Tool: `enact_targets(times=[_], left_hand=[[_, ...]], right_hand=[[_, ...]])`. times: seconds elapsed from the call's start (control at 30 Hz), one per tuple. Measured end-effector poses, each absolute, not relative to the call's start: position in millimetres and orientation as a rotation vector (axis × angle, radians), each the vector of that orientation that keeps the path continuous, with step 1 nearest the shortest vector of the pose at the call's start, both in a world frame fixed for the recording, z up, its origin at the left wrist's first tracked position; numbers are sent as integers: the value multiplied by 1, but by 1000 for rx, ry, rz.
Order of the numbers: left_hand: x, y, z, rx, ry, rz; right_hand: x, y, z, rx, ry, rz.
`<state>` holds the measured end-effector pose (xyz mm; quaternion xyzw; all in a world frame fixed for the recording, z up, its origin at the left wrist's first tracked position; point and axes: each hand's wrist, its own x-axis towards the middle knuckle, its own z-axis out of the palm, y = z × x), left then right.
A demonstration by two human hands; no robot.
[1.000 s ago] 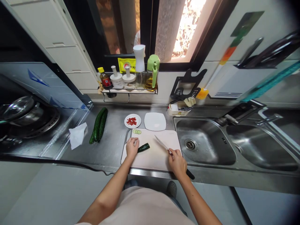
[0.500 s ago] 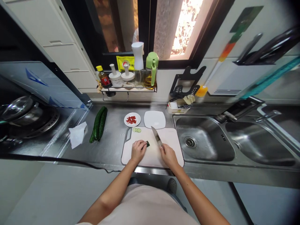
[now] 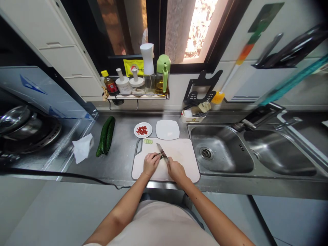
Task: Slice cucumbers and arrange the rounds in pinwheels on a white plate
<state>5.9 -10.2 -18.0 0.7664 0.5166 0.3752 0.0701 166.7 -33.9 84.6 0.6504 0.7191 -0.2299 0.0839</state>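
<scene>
My left hand [image 3: 151, 164] is closed on a short dark-green piece of cucumber [image 3: 161, 157], mostly hidden by my fingers, on the white cutting board [image 3: 184, 157]. In my right hand [image 3: 176, 170] is a kitchen knife [image 3: 162, 150], its blade pointing away and to the left, right beside the piece. Whether the edge touches it I cannot tell. A few thin cucumber slices [image 3: 148, 141] lie overlapping at the board's upper left. Behind the board stand a small white plate [image 3: 136, 134] with chopped red bits [image 3: 141, 130] and a bare white square plate [image 3: 167, 130].
Two whole cucumbers [image 3: 105, 135] and a white paper towel [image 3: 82, 148] lie to the left. A double steel sink [image 3: 222, 150] adjoins the board's right side. Over the counter hangs a rack [image 3: 143, 97] of condiment bottles. A stove with a pot [image 3: 22, 126] is far left.
My right hand has brought the knife leftward, from apart to right against or beside the cucumber piece. My left hand keeps its hold. The whole view has shifted slightly.
</scene>
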Motion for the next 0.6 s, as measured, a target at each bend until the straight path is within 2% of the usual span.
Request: enact_targets(times=[0.6], left_hand=[[7, -11, -20, 2314, 1500, 1190]], right_hand=[[167, -41, 86, 1868, 2132, -700]])
